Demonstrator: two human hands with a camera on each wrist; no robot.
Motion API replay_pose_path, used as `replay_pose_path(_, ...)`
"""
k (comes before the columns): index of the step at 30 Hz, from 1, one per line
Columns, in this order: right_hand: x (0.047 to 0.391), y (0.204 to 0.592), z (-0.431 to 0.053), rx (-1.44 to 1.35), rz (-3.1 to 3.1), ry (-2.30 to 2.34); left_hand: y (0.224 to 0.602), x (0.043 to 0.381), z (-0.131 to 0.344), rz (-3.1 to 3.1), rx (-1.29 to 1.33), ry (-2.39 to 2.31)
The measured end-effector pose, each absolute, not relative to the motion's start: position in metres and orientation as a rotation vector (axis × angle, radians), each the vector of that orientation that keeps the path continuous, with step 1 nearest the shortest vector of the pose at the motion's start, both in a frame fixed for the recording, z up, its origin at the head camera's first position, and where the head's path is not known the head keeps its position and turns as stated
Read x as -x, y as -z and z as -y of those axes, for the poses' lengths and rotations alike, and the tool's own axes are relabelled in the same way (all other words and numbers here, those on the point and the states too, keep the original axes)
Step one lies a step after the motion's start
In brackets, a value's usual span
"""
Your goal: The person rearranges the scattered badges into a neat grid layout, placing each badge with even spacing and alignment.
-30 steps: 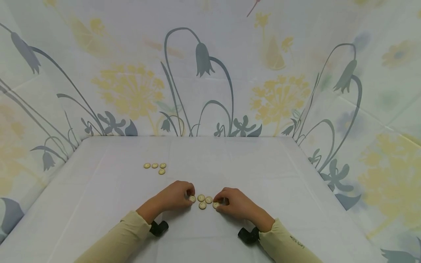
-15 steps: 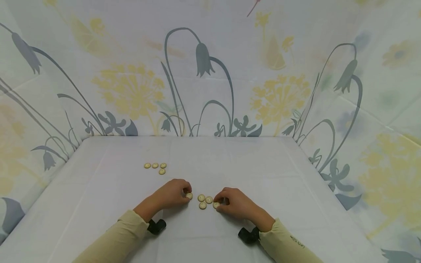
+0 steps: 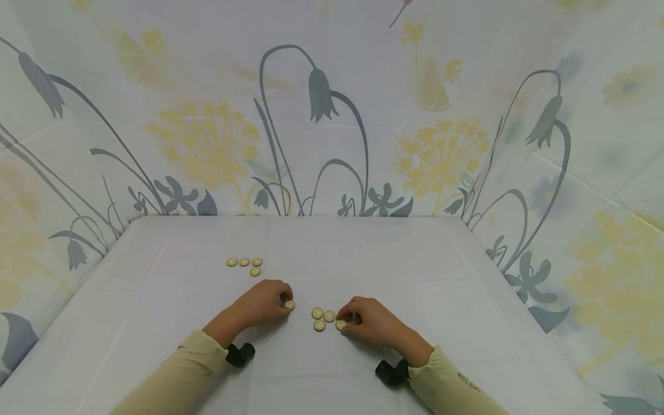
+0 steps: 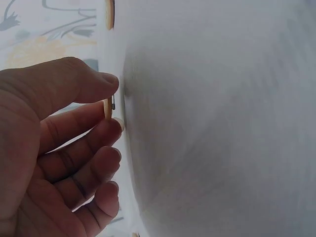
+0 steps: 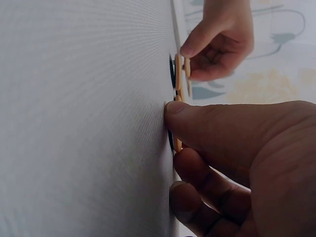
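Observation:
My left hand [image 3: 263,302] pinches a small round wooden disc [image 3: 289,305] between thumb and fingertips, left of the centre cluster. In the left wrist view this disc [image 4: 108,108] stands edge-on, close over the white cloth, with a small metallic bit on its underside. My right hand [image 3: 374,324] pinches another wooden disc [image 3: 340,325] by its edges, low at the cloth. Between the hands lie three cream discs [image 3: 317,313] with small dark markings, grouped tightly. In the right wrist view my right thumb [image 5: 182,113] partly covers its disc.
Farther back on the left, several matching discs [image 3: 244,261] form a short row with one below its right end. A white cloth [image 3: 415,259] covers the table. Flower-printed curtains [image 3: 332,115] rise along the back and sides. Black wrist devices [image 3: 392,372] sit under both sleeves.
My left hand has carried its disc left and slightly away from me, widening the gap to the three discs. The right hand and the other discs have stayed in place.

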State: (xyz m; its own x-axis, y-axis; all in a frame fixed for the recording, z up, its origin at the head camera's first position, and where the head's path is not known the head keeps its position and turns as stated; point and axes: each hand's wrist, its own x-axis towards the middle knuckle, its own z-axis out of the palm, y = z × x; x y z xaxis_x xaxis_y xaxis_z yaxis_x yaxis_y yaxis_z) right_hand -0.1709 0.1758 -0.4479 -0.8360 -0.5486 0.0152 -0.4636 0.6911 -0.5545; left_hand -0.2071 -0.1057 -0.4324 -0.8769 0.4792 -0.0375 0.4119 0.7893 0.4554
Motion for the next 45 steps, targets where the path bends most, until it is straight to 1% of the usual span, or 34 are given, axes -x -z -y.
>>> replay_pose_path(21, 0.170, 0.447, -0.175, 0.827, -2.741, 0.851, 0.434, 0.221, 0.137, -2.903, -0.720, -0.687)
replay_pose_path(32, 0.171, 0.448, -0.175, 0.833, -2.742, 0.845, 0.426, 0.224, 0.148, -2.903, -0.590, -0.686)
replay_pose_path(45, 0.170, 0.447, -0.175, 0.834, -2.749, 0.838, 0.425, 0.230, 0.163, -2.938, -0.535, -0.675)
